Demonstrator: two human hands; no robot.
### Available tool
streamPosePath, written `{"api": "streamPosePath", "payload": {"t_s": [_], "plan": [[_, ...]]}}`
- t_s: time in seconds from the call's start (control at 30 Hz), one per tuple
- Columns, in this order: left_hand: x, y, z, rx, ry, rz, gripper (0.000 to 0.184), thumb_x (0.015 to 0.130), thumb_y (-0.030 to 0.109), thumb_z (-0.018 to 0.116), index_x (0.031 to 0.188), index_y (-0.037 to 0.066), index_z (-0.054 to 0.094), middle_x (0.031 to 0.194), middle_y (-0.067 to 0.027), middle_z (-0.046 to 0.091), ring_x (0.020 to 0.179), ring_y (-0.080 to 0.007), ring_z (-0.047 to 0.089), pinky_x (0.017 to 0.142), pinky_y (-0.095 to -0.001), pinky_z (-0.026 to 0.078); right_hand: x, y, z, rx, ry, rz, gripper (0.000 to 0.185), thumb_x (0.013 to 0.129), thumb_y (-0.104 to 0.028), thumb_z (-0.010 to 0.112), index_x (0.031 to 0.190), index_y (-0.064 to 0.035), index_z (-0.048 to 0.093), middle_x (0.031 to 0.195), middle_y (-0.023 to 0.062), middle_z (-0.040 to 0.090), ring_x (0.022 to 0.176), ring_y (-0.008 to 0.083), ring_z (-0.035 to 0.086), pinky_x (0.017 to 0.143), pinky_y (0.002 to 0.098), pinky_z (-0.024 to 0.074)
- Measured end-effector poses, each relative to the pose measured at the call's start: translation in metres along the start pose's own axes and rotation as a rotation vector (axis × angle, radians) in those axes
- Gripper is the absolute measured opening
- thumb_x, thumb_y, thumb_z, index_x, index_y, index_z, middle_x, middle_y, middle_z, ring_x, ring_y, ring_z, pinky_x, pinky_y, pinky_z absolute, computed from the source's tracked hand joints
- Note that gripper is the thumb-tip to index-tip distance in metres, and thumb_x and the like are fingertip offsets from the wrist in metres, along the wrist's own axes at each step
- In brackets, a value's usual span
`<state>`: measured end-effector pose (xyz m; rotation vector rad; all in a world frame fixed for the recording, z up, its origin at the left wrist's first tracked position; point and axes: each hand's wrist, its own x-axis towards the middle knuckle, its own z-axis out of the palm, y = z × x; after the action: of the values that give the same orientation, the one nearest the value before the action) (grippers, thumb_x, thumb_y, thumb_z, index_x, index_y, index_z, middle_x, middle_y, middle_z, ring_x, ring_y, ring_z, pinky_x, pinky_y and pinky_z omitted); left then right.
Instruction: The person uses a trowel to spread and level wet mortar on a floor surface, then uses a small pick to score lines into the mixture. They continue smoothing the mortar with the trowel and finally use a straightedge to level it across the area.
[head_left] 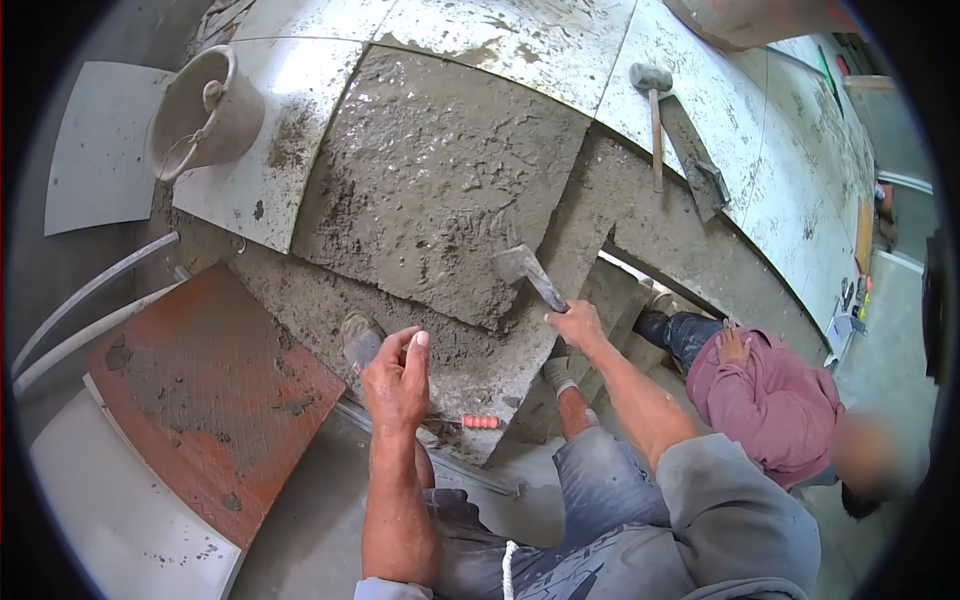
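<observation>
My right hand (577, 322) grips the handle of a trowel (517, 263). The trowel's blade rests on or just above the lower right part of a wet grey mortar bed (430, 170), between pale tiles. My left hand (397, 383) is raised near the bed's lower edge, fingers loosely bent, thumb up, and nothing visible in it. Below and right of it, a short orange-red ribbed object (481, 422) lies on the grey ledge. A mortar-smeared tile with a reddish-brown face (215, 400) leans to the left of my left hand.
A bucket (240, 120) stands on a tile at upper left. At upper right lie a mallet (652, 80) and a long-bladed float (690, 150). A co-worker in a pink top (765, 400) sits at right, beside a gap in the floor. Pale pipes (95, 300) curve at left.
</observation>
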<state>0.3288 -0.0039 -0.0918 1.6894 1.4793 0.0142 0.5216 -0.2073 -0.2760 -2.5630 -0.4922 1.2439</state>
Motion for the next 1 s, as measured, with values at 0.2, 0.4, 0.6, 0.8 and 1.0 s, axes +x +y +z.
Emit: {"api": "streamPosePath", "payload": {"t_s": [0.2, 0.4, 0.6, 0.8, 1.0], "plan": [[0.001, -0.002, 0.001, -0.009, -0.023, -0.037, 0.031, 0.088, 0.030, 0.060, 0.099, 0.001, 0.066, 0.064, 0.0003, 0.057, 0.060, -0.0064, 0.051, 0.055, -0.0230, 0.041, -0.022, -0.028, 0.009, 0.798, 0.045, 0.379, 0.041, 0.067, -0.035, 0.068, 0.077, 0.0046, 0.063, 0.076, 0.0243, 0.064, 0.076, 0.0345, 0.064, 0.070, 0.0413, 0.0484], [0.012, -0.013, 0.007, -0.056, 0.006, 0.050, 0.033, 0.087, 0.031, 0.060, 0.100, 0.002, 0.065, 0.075, -0.0111, 0.065, 0.069, -0.0166, 0.060, 0.067, -0.0305, 0.047, -0.026, -0.034, 0.030, -0.052, -0.198, 0.051, 0.030, 0.073, -0.023, 0.054, 0.093, -0.0054, 0.068, 0.094, 0.0219, 0.065, 0.092, 0.0355, 0.063, 0.082, 0.0441, 0.0485], [0.028, -0.014, 0.012, -0.179, -0.080, 0.160, 0.029, 0.090, 0.028, 0.056, 0.085, 0.000, 0.061, 0.064, -0.0025, 0.055, 0.057, -0.0084, 0.047, 0.051, -0.0265, 0.038, -0.097, 0.000, -0.060, -0.136, -0.149, 0.067, 0.027, 0.065, -0.016, 0.055, 0.082, 0.0007, 0.068, 0.087, 0.0224, 0.065, 0.084, 0.0374, 0.064, 0.076, 0.0444, 0.0513], [0.013, -0.006, 0.027, -0.137, -0.237, 0.276, 0.041, 0.090, 0.036, 0.052, 0.076, -0.002, 0.056, 0.059, -0.0080, 0.055, 0.046, -0.0152, 0.051, 0.043, -0.0299, 0.039, -0.192, 0.063, -0.139, -0.142, -0.087, 0.301, 0.034, 0.068, -0.015, 0.053, 0.093, 0.0033, 0.067, 0.085, 0.0223, 0.066, 0.083, 0.0338, 0.066, 0.073, 0.0435, 0.0529], [-0.045, 0.033, 0.020, -0.217, -0.327, 0.227, 0.041, 0.089, 0.038, 0.054, 0.073, 0.001, 0.056, 0.054, -0.0049, 0.052, 0.043, -0.0113, 0.048, 0.037, -0.0256, 0.033, -0.274, 0.124, -0.164, 0.163, -0.115, 0.422, 0.034, 0.070, -0.015, 0.053, 0.093, 0.0059, 0.067, 0.083, 0.0198, 0.067, 0.069, 0.0318, 0.067, 0.067, 0.0410, 0.0539]]}}
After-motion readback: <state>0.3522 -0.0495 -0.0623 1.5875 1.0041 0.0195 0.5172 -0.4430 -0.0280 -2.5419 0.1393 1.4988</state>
